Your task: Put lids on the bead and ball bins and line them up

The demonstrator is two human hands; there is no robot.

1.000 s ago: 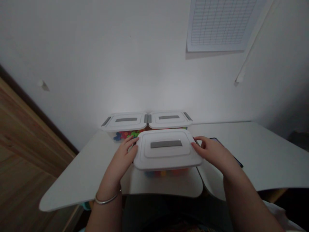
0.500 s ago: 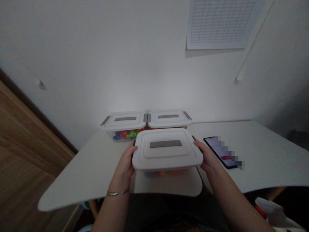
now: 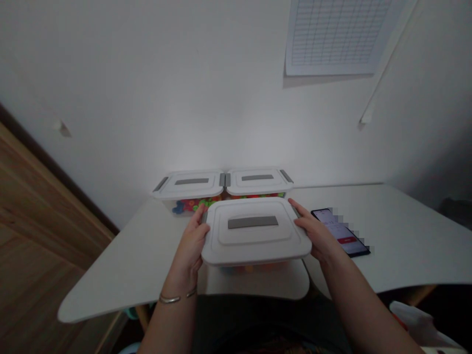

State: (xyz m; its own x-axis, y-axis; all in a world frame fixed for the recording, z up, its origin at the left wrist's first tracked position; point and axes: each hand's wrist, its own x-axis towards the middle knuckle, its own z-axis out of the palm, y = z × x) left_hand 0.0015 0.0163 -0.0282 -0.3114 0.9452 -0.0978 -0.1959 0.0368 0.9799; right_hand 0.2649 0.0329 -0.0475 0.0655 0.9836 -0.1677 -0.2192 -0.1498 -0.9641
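Between my hands is a clear storage box (image 3: 258,246) with a white lid and a grey handle strip on top; blurred coloured pieces show through its front wall. My left hand (image 3: 191,238) grips its left end, thumb at the lid's edge by the grey latch. On the opposite end, my right hand (image 3: 315,233) grips with the thumb near the other latch and the fingers stretched along the side. Whether the box's base touches the table is hidden. A silver bangle circles my left wrist.
Against the wall stand two similar lidded boxes, a left one (image 3: 191,184) and a right one (image 3: 258,182), holding colourful pieces. A phone (image 3: 342,233) lies on the white table (image 3: 398,231) to the right. A printed grid sheet (image 3: 335,37) hangs on the wall.
The held box has come slightly nearer to me, its lid tilting a little. My right fingers have shifted up along the latch side, and my left fingers show more beside the lid.
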